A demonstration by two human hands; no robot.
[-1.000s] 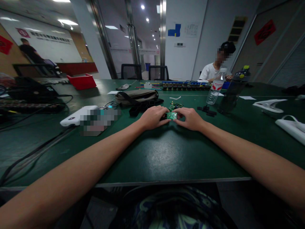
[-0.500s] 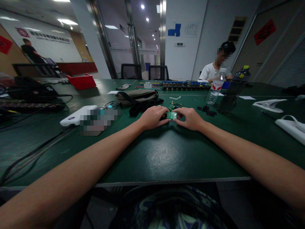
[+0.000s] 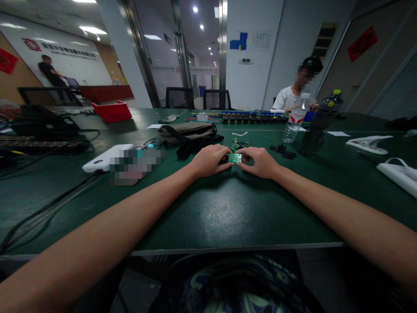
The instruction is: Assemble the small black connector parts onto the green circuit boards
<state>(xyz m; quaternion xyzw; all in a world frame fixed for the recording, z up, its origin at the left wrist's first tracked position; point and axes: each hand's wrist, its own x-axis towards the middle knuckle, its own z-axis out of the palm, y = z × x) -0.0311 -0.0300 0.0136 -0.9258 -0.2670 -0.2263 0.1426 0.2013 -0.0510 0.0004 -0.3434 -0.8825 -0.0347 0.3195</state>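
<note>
Between my two hands is a small green circuit board (image 3: 235,158), tilted up so that its face shows toward me. My left hand (image 3: 211,161) pinches its left edge between thumb and fingers. On the other side, my right hand (image 3: 260,162) closes thumb and fingers on its right edge. Just behind the board lies a cluster of green circuit boards (image 3: 240,143) on the table, partly hidden by my hands. Several small black pieces (image 3: 284,150) rest to the right of my right hand.
On the green table (image 3: 224,208), a grey-brown pouch (image 3: 187,132) and a white device (image 3: 107,158) are at left. A water bottle (image 3: 295,119) and a dark bottle (image 3: 321,124) stand at right. A red bin (image 3: 112,111) sits farther back. Across the table sits a person (image 3: 289,98).
My hands and the circuit board have hardly moved. In the far left background, a standing person has shifted to the right.
</note>
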